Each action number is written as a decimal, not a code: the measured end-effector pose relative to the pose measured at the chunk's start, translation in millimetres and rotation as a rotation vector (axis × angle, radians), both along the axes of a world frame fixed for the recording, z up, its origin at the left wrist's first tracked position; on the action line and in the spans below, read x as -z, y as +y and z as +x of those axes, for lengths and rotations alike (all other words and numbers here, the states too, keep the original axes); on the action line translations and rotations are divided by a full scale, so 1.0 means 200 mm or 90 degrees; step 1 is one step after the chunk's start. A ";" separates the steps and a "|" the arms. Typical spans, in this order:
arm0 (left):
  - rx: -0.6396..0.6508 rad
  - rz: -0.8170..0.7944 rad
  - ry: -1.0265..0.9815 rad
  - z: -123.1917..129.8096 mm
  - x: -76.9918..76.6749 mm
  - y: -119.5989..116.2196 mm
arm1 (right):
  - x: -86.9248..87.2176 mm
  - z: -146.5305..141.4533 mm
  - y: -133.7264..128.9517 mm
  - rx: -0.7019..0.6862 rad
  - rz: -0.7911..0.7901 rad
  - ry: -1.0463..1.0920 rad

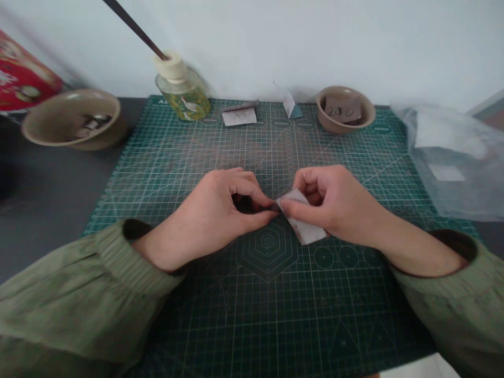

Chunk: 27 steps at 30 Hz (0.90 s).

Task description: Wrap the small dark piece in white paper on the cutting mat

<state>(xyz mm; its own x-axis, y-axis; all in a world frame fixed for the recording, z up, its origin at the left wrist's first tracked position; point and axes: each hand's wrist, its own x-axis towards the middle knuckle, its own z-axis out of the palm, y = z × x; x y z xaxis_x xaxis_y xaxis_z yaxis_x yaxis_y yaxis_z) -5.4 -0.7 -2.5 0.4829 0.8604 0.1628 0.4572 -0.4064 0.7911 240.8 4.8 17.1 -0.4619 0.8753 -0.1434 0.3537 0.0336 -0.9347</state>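
Over the middle of the green cutting mat (220, 294), both of my hands meet almost tip to tip. My left hand (220, 210) pinches a small dark piece (274, 207) between thumb and forefinger; most of it is covered by the fingertips, so its kind is unclear. Between the thumb and curled fingers of my right hand (331, 202) is a folded piece of sandpaper (309, 231), pale backing outward. Its upper left corner touches or nearly touches the small dark piece.
Behind my hands stand a bottle (183, 94) with a dark stick in it, a folded paper-like piece (239, 114), a small folded scrap (291, 107) and a bowl (346, 126) holding numbered pieces. Another bowl (74, 118) sits left, a plastic bag (457, 163) right.
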 end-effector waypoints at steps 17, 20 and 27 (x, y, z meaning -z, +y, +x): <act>-0.068 0.034 -0.007 0.00 -0.04 -0.05 | 0.01 0.02 0.04 0.168 -0.020 0.059; -0.062 0.069 -0.001 0.01 -0.06 -0.05 | 0.01 0.02 0.04 0.181 -0.016 0.056; -0.014 0.117 -0.007 0.01 -0.04 -0.03 | 0.02 0.03 0.05 0.205 0.012 0.073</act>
<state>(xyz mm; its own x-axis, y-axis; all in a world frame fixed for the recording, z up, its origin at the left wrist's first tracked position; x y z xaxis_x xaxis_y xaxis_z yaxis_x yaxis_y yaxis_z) -3.0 -7.6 5.7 0.4618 0.8256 0.3242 0.4587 -0.5351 0.7094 246.1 14.3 14.0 -0.1730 0.9809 -0.0887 0.2419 -0.0450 -0.9692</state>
